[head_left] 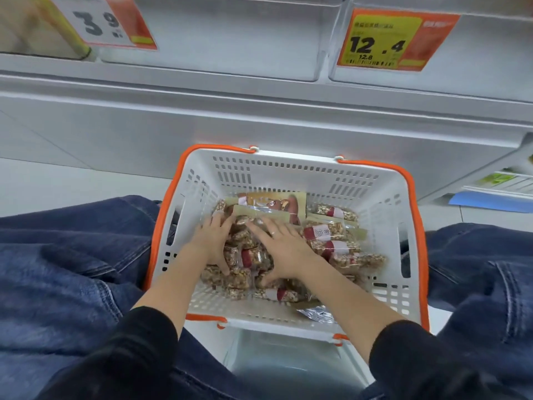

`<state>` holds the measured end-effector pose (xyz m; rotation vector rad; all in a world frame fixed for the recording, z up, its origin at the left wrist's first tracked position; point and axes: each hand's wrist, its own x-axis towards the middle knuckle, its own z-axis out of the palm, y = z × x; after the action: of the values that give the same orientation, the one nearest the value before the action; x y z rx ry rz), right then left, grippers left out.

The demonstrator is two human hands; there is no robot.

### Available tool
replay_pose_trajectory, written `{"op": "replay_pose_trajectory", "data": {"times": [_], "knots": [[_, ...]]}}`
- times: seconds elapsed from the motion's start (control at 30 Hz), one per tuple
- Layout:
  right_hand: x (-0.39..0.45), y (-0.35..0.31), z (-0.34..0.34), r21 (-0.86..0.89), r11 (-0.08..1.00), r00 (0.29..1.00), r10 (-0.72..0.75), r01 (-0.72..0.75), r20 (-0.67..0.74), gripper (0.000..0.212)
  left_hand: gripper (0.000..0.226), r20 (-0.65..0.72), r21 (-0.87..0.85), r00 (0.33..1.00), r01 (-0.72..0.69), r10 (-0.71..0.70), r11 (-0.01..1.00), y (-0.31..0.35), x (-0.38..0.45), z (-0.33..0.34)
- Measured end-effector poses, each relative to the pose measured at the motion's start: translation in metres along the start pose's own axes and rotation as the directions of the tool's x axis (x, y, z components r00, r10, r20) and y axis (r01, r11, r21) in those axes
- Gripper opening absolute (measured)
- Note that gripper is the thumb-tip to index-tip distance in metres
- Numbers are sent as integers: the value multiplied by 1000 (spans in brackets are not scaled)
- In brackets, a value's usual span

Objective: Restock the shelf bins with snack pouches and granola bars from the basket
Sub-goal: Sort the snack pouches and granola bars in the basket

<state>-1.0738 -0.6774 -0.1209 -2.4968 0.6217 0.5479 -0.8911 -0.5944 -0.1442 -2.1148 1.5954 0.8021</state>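
A white basket (291, 168) with orange handles stands on the floor between my knees. It holds several clear-wrapped granola bars (334, 235) with red labels and, at the back, tan snack pouches (274, 202). Both my hands are inside it. My left hand (213, 241) lies on the left of the pile with its fingers spread and curved over a cluster of bars. My right hand (282, 246) lies flat on the middle of the pile, fingers straight, fingertips touching a pouch edge. A silver pouch (317, 313) lies by the basket's near wall.
Clear shelf bins (225, 39) sit above the basket, one with an orange price tag (395, 41) reading 12.4 and one with a tag (101, 21) reading 3.9. An empty clear bin (288, 362) lies just in front of the basket. My jeans-clad knees flank the basket.
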Motion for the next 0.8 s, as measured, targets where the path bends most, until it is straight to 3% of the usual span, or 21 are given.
{"op": "replay_pose_trajectory", "data": {"times": [0.17,0.27,0.37,0.47,0.53,0.7,0.8], "knots": [[43,-27,6,48,998,998,49,-52,45,136,151,78,-72,996,47,-41,996,-8,5,10],[45,-39,17,69,989,991,130,-132,25,134,138,104,-203,995,14,7,979,-14,2,12],[42,-54,25,27,984,984,173,-174,35,130,133,174,-152,983,-25,51,988,-23,0,6],[47,-70,33,27,972,971,230,-232,64,125,128,205,10,977,-58,54,998,-22,-2,7],[54,-78,39,6,963,961,269,-270,62,118,121,186,58,980,-75,63,995,-20,-3,13],[59,-72,34,50,963,959,256,-263,121,114,120,114,-129,992,-40,55,991,-30,-3,17],[52,-66,28,62,973,968,211,-221,136,108,112,85,-131,993,-66,78,989,-26,-8,16]]}}
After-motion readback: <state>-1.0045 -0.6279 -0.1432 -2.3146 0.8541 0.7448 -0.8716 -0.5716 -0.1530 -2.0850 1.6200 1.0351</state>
